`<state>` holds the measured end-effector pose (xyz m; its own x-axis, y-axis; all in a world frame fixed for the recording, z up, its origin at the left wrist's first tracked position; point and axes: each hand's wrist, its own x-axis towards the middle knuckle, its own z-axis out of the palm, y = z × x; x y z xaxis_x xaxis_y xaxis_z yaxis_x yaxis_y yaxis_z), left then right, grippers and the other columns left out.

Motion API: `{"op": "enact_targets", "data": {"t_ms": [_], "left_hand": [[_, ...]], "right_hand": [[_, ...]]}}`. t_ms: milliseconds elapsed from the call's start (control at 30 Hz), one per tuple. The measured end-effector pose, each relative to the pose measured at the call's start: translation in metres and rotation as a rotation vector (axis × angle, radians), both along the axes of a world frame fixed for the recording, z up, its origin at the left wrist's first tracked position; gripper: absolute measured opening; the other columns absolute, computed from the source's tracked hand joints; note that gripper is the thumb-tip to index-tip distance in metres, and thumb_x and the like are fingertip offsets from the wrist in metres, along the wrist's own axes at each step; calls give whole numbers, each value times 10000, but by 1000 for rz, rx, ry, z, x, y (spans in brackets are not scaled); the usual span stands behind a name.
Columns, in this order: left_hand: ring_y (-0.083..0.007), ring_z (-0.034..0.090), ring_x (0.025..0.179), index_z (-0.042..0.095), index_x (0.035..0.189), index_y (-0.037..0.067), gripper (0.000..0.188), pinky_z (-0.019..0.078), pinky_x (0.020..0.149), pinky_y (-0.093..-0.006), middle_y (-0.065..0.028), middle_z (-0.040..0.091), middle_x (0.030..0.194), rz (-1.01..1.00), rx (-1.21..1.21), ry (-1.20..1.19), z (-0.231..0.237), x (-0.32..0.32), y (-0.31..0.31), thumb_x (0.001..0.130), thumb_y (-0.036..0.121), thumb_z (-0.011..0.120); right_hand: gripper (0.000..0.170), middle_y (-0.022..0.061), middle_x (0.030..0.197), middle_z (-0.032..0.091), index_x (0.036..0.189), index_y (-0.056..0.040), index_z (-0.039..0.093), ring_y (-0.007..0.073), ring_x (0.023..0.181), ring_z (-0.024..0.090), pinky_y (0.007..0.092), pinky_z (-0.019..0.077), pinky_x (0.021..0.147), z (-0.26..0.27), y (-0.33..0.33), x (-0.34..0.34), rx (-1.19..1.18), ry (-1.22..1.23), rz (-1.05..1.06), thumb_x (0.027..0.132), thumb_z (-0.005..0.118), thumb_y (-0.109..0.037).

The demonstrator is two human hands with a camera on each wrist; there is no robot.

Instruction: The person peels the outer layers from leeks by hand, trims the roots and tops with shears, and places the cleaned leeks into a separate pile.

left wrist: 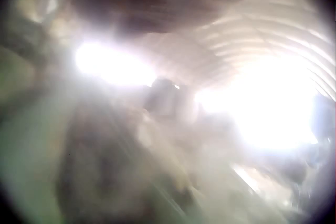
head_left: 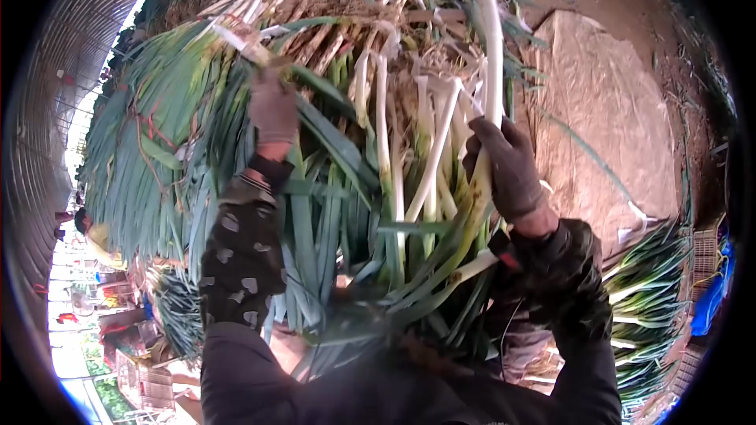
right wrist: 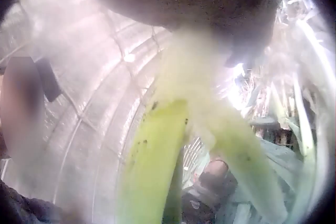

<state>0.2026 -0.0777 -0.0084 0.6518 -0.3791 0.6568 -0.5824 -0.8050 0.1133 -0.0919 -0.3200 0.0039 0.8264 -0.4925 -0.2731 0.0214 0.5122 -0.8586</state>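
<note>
My right hand [head_left: 504,165], in a dark glove, grips a thick leek [head_left: 492,55] around its stem. The leek's white shank rises above the fist, and its leaves trail down toward my body. In the right wrist view the glove wraps the stem, where yellow-green leaves [right wrist: 152,166] fork below it. My gloved left hand [head_left: 273,110] is at the left, fingers around another leek [head_left: 250,47] whose pale end points up and left. Motion blurs those fingers, and the left wrist view is hazy. Between the hands lie several loose leeks [head_left: 433,157], roots toward the far side.
A large heap of leeks with green tops [head_left: 150,149] spreads on the left. Brown sheeting [head_left: 606,102] lies on the ground at right. More leeks [head_left: 646,307] are stacked at lower right, near a wicker basket [head_left: 706,256] and blue plastic [head_left: 713,291]. A ribbed tunnel wall [head_left: 47,110] curves along the left.
</note>
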Motion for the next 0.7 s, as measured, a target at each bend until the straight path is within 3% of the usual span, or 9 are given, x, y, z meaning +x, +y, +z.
{"op": "enact_targets", "data": {"t_ms": [67, 200, 300, 333, 400, 500, 600, 633, 700], "left_hand": [[-359, 660, 840, 633, 1140, 104, 277, 527, 738, -433, -173, 682, 987, -166, 90, 187, -3, -54, -13, 868, 145, 601], [-383, 669, 783, 655, 1048, 78, 267, 536, 697, -456, -173, 695, 894, -401, 311, 535, -50, -113, -31, 876, 277, 610], [-394, 669, 792, 641, 915, 27, 354, 532, 717, -480, -204, 688, 856, -136, 458, 603, -66, -136, -57, 850, 375, 636], [-396, 667, 791, 630, 892, 17, 377, 529, 714, -482, -212, 686, 852, -110, 443, 623, -72, -135, -62, 839, 390, 645], [-400, 664, 789, 607, 845, -2, 426, 523, 707, -486, -228, 681, 844, -55, 419, 664, -83, -128, -69, 819, 420, 663], [-350, 669, 720, 608, 904, -24, 457, 520, 669, -448, -194, 679, 802, -143, 292, 685, -104, -106, -61, 779, 401, 720], [-223, 648, 662, 612, 1018, -25, 367, 525, 617, -344, -138, 664, 737, -360, -63, 1022, -68, -111, -44, 791, 232, 742], [-118, 568, 637, 600, 1089, -42, 360, 474, 567, -276, -54, 635, 758, -306, -175, 1219, -54, -120, -40, 802, 127, 739], [-92, 544, 642, 589, 1124, -38, 354, 443, 551, -252, -22, 621, 787, -373, -287, 1297, -17, -153, -38, 830, 114, 714]], "right_hand": [[241, 26, 713, 557, 986, -18, 589, 135, 545, 550, 268, 453, 490, 0, 4, 3, 3, -8, 9, 903, 684, -223], [295, 53, 799, 613, 1038, 24, 599, 137, 637, 590, 275, 493, 570, -23, 1, 12, -20, -50, 41, 890, 712, -205], [315, 80, 875, 662, 1088, 39, 608, 135, 710, 612, 270, 497, 617, -27, 4, 20, -75, -6, 15, 874, 724, -162], [254, 74, 764, 632, 995, 30, 604, 172, 561, 623, 285, 502, 493, -33, 6, 25, -142, 4, 1, 876, 716, -164], [278, 90, 790, 640, 1032, 49, 590, 184, 622, 646, 303, 538, 527, -43, 4, 28, -158, 59, 90, 871, 716, -139], [321, 93, 805, 686, 1015, 57, 635, 150, 658, 625, 284, 493, 617, -69, 4, 38, -242, 121, 93, 858, 710, -213], [324, 116, 873, 665, 1055, 67, 586, 199, 738, 663, 329, 575, 614, -65, 7, 39, -104, 23, 55, 850, 732, -136], [325, 107, 869, 666, 1045, 63, 594, 185, 740, 659, 316, 562, 620, -54, 12, 34, -125, 39, 53, 845, 739, -148], [328, 90, 861, 668, 1025, 56, 609, 158, 745, 653, 291, 536, 632, -32, 17, 29, -173, 66, 48, 836, 751, -171]]}}
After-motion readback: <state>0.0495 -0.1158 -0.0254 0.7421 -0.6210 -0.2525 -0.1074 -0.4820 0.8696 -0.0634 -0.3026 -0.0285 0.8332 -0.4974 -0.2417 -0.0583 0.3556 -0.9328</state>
